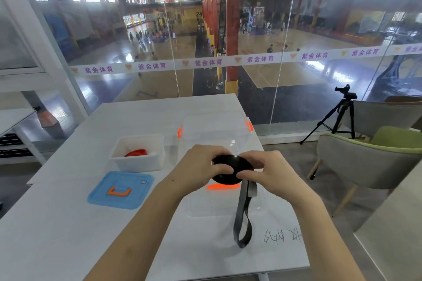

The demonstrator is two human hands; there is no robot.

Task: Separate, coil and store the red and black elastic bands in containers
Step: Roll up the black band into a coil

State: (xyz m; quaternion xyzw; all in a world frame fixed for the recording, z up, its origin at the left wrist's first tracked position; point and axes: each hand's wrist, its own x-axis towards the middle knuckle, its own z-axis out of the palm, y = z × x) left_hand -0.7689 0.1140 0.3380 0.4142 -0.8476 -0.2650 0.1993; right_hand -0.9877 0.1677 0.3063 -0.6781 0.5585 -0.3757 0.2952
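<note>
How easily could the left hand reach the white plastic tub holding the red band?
Probably yes: the white plastic tub sits lidless just left of the left hand, nothing between, though that hand grips the black coiled band.

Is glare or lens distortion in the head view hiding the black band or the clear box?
Head view: a glare spot sits on the glossy black coiled elastic band; the clear plastic box with orange latches nearly washes out against the white table; wide-angle bending curves the frame edges.
</note>
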